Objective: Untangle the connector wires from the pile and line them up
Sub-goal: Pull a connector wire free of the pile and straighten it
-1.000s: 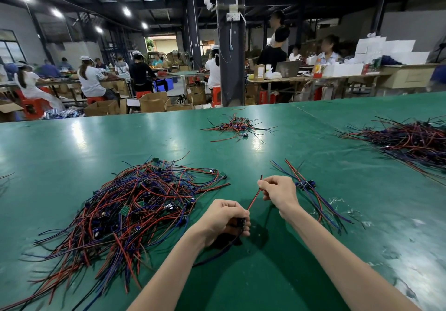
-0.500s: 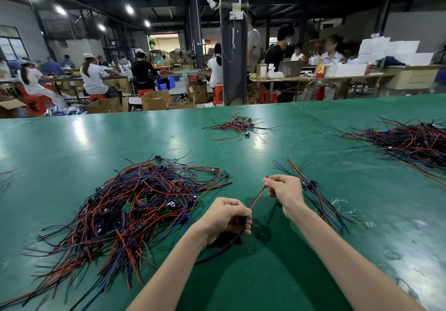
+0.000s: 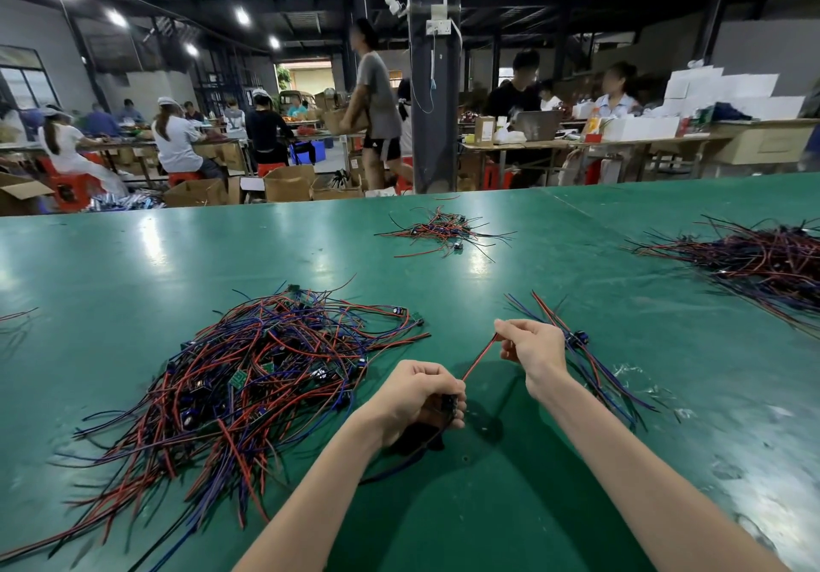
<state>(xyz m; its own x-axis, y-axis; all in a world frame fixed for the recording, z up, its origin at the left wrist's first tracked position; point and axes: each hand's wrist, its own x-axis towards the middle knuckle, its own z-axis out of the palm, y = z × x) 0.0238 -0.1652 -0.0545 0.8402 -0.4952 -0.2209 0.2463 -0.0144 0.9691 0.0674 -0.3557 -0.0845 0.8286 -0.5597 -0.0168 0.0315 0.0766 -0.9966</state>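
Now red wire (image 3: 480, 357) stretches btw grips (L hand (image 3: 423, 398) clutching it, R hand (image 3: 534, 349) pinching it).

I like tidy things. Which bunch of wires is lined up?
The small bunch beside the right hand: its wires lie side by side; the rest are tangled.

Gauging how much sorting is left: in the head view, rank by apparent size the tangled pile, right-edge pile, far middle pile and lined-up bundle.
1. Tangled pile, clearly largest.
2. Right-edge pile, though cropped and farther off.
3. Far middle pile and lined-up bundle look alike; distance leaves them unranked.
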